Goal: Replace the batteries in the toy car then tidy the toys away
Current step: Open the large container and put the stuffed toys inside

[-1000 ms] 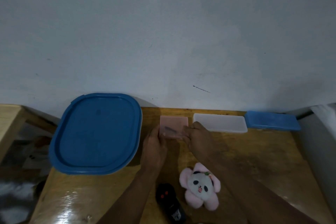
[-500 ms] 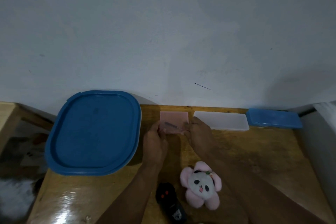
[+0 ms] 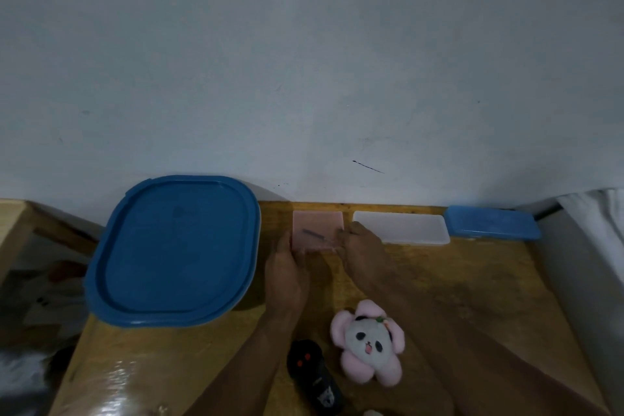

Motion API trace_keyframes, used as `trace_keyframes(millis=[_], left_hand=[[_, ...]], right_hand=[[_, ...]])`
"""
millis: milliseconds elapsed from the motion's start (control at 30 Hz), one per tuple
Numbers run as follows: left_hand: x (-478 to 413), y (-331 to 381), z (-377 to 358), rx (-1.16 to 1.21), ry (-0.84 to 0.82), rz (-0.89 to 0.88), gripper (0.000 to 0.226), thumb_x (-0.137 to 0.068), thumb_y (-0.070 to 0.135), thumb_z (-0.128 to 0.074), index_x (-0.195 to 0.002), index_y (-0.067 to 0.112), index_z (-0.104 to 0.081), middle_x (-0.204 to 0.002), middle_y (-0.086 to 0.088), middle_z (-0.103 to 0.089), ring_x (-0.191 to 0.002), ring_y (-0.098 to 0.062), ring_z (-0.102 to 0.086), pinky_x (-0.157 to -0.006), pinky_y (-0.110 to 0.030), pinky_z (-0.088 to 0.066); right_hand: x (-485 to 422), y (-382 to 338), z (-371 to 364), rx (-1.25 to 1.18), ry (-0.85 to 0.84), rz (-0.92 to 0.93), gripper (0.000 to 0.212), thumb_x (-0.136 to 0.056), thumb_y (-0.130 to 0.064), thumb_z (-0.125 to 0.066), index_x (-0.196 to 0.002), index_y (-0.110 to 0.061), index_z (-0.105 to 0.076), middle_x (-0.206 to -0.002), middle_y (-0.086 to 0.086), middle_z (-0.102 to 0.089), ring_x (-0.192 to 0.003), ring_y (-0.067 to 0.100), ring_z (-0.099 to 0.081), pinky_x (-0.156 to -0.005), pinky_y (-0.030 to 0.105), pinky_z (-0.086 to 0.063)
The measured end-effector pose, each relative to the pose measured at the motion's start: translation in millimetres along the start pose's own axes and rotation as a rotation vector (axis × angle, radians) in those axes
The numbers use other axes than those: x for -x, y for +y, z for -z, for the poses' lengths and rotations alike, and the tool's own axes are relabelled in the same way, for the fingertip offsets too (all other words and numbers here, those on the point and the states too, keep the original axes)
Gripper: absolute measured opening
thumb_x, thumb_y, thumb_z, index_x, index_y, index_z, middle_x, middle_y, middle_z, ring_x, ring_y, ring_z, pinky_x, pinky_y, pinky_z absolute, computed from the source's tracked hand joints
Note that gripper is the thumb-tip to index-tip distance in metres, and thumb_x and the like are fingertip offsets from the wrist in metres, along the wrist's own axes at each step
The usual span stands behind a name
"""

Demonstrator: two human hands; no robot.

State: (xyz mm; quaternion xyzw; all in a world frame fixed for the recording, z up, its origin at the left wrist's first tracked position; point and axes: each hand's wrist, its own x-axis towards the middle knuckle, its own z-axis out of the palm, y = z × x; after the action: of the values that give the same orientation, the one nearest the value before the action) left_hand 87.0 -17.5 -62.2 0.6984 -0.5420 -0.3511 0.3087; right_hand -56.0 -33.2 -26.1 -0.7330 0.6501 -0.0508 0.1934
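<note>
Between your fingers, you are holding the pink box (image 3: 317,230), left hand (image 3: 285,277) gripping its left edge, right hand (image 3: 363,246) pinching the right.

Farthest back, pink box (image 3: 315,230); nearer, black red-dotted toy (image 3: 314,378) just left of panda plush (image 3: 368,341).

wall (image 3: 304,61): pale blue-grey, 1 dark streak | table (image 3: 472,280): wood, glossy, agst wall | light: dim

Wooden table (image 3: 472,297): blue tub (image 3: 172,253), pink box (image 3: 317,230), white box (image 3: 401,228), blue box (image 3: 491,223), plush (image 3: 368,341), black toy (image 3: 314,378).
</note>
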Motion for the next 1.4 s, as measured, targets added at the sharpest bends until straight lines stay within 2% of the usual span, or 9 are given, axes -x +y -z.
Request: trace_keyframes(millis=[100, 233, 433, 567, 733, 867, 1000, 1133, 1400], left_hand=[[15, -4, -1, -0.053, 0.007, -0.045, 0.037, -0.097, 0.014, -0.050, -0.134, 0.011, -0.050, -0.121, -0.004, -0.061, -0.109, -0.019, -0.056, -0.089, -0.031, -0.047], [46, 1, 3, -0.156, 0.015, -0.160, 0.024, -0.098, 0.019, -0.052, -0.120, 0.013, -0.058, -0.117, -0.006, -0.061, -0.105, -0.018, -0.054, -0.084, -0.020, -0.034], [77, 26, 43, -0.308, 0.016, -0.302, 0.033, -0.098, 0.027, -0.049, -0.129, 0.018, -0.052, -0.126, -0.002, -0.054, -0.108, -0.017, -0.055, -0.085, -0.027, -0.047], [87, 37, 90, -0.519, 0.097, -0.421, 0.035, -0.089, 0.023, -0.057, -0.122, 0.012, -0.055, -0.112, -0.009, -0.061, -0.097, -0.025, -0.060, -0.079, -0.039, -0.052], [106, 43, 155, -0.744, 0.198, -0.337, 0.052, -0.096, 0.039, -0.047, -0.140, 0.011, -0.041, -0.137, -0.011, -0.050, -0.123, -0.028, -0.049, -0.101, -0.040, -0.042], [116, 32, 190, -0.845, 0.213, -0.316, 0.056, -0.096, 0.044, -0.043, -0.143, 0.013, -0.036, -0.141, -0.010, -0.045, -0.127, -0.028, -0.046, -0.106, -0.040, -0.036], [102, 15, 213, -0.827, 0.228, -0.256, 0.055, -0.096, 0.044, -0.045, -0.141, 0.013, -0.039, -0.139, -0.011, -0.047, -0.125, -0.030, -0.048, -0.103, -0.043, -0.040], [69, -5, 228, -0.796, 0.181, -0.274, 0.052, -0.096, 0.044, -0.044, -0.139, 0.015, -0.038, -0.137, -0.009, -0.048, -0.121, -0.026, -0.050, -0.101, -0.041, -0.043], [-21, -52, 271, -0.583, 0.038, -0.160, 0.058, -0.094, 0.043, -0.052, -0.139, 0.011, -0.036, -0.129, -0.012, -0.049, -0.111, -0.027, -0.054, -0.092, -0.039, -0.050]], right_hand=[[7, 2, 5, 0.053, 0.029, -0.020, 0.038, -0.097, -0.009, -0.048, -0.135, -0.008, -0.049, -0.122, 0.013, -0.055, -0.106, 0.027, -0.056, -0.083, 0.028, -0.045], [23, 5, 10, 0.059, 0.048, -0.006, 0.027, -0.096, -0.018, -0.050, -0.122, -0.014, -0.057, -0.114, 0.009, -0.058, -0.097, 0.023, -0.057, -0.076, 0.030, -0.045], [62, -10, 35, -0.015, 0.154, 0.046, 0.025, -0.098, -0.024, -0.049, -0.118, -0.012, -0.058, -0.111, 0.008, -0.055, -0.097, 0.025, -0.058, -0.075, 0.029, -0.042], [82, -33, 51, -0.102, 0.237, 0.111, 0.031, -0.096, -0.024, -0.051, -0.124, -0.011, -0.056, -0.121, 0.009, -0.055, -0.107, 0.026, -0.056, -0.085, 0.031, -0.044], [98, -72, 61, -0.216, 0.272, 0.178, 0.033, -0.097, -0.031, -0.051, -0.121, -0.010, -0.056, -0.121, 0.009, -0.056, -0.109, 0.023, -0.053, -0.091, 0.034, -0.043], [105, -99, 55, -0.238, 0.250, 0.204, 0.032, -0.097, -0.036, -0.050, -0.119, -0.013, -0.054, -0.120, 0.005, -0.054, -0.106, 0.019, -0.051, -0.085, 0.029, -0.041], [91, -122, 43, -0.236, 0.221, 0.168, 0.025, -0.095, -0.039, -0.048, -0.106, -0.017, -0.055, -0.117, 0.003, -0.057, -0.101, 0.016, -0.051, -0.081, 0.028, -0.043], [61, -142, 34, -0.223, 0.179, 0.087, 0.036, -0.096, -0.039, -0.049, -0.120, -0.013, -0.054, -0.117, 0.004, -0.055, -0.104, 0.020, -0.054, -0.077, 0.027, -0.042], [-6, -175, 3, -0.220, 0.157, -0.248, 0.045, -0.094, -0.045, -0.050, -0.121, -0.009, -0.057, -0.117, 0.010, -0.060, -0.094, 0.023, -0.060, -0.072, 0.031, -0.051]])
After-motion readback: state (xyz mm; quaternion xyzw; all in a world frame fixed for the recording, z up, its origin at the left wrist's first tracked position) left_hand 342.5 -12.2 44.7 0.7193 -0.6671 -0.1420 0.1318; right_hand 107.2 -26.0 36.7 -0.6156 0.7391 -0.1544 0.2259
